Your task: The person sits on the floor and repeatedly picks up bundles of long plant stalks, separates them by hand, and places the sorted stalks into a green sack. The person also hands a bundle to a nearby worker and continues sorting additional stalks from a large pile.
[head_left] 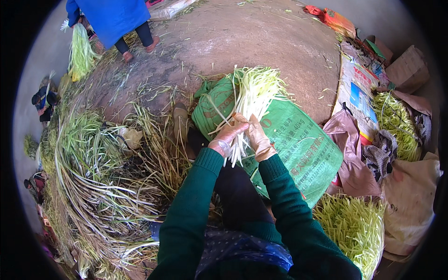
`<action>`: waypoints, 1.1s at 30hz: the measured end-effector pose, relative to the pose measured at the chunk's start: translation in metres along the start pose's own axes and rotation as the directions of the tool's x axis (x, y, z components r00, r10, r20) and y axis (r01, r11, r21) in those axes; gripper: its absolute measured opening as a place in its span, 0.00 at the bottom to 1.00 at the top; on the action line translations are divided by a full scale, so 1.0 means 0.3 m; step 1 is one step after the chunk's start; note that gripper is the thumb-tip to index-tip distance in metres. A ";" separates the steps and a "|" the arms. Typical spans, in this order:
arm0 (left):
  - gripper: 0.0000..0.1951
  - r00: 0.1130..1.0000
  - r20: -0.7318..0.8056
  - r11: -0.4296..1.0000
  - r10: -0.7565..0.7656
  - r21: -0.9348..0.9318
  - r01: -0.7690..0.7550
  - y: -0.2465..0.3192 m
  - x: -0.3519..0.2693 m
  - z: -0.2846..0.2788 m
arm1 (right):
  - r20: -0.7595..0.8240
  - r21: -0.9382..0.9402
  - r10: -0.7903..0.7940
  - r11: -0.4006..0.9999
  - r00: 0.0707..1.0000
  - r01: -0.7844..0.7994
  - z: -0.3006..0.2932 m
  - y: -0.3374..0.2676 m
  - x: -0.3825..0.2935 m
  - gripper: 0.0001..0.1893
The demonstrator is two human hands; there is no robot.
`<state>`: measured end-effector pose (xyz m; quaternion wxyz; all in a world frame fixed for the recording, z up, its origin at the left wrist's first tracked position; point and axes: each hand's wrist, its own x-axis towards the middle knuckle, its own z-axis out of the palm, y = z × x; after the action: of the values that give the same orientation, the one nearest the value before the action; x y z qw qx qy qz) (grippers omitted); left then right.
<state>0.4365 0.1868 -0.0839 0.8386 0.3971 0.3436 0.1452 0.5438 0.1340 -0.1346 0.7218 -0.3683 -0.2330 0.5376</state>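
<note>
Both my hands, in thin translucent gloves, close around a bundle of pale leafy stalks (252,99) with white lower ends and yellow-green tips. My left hand (229,134) grips the bundle from the left, near the white ends. From the right, my right hand (258,136) holds it, its fingers meeting those of the left. A few stalks stick out loosely to the left. The white ends point down toward my lap, and the leafy tips lie over a green woven sack (301,140) bearing printed writing.
A large heap of uncleaned stalks (101,182) spreads at the left. Trimmed yellow-green stalks (353,231) stand at the lower right, near pink cloth (353,157) and a cardboard box (407,68). A person in a blue coat (112,17) stands at the upper left holding stalks.
</note>
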 end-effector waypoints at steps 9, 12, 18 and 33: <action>0.11 0.996 0.065 0.996 -0.066 -0.048 0.069 0.020 0.021 -0.027 | -0.095 -0.144 0.176 0.971 0.980 -0.188 0.007 -0.144 -0.069 0.25; 0.10 0.988 0.153 0.999 -0.011 -0.048 0.018 0.025 0.041 -0.050 | -0.070 -0.241 0.216 0.944 0.974 -0.227 -0.064 -0.038 -0.061 0.20; 0.16 0.970 0.185 0.986 0.159 -0.081 -0.147 0.230 -0.041 0.020 | -0.032 -0.360 0.120 0.925 0.992 -0.123 -0.078 0.069 -0.070 0.13; 0.13 0.860 0.141 0.870 0.490 -0.143 -0.472 0.299 -0.294 -0.162 | -0.143 -0.393 0.128 0.903 0.981 -0.175 -0.083 0.054 -0.059 0.09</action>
<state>0.3420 0.2264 0.0037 0.8216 0.4372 0.1517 0.3330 0.5466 0.1128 -0.1616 0.5981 -0.5564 -0.2681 0.5107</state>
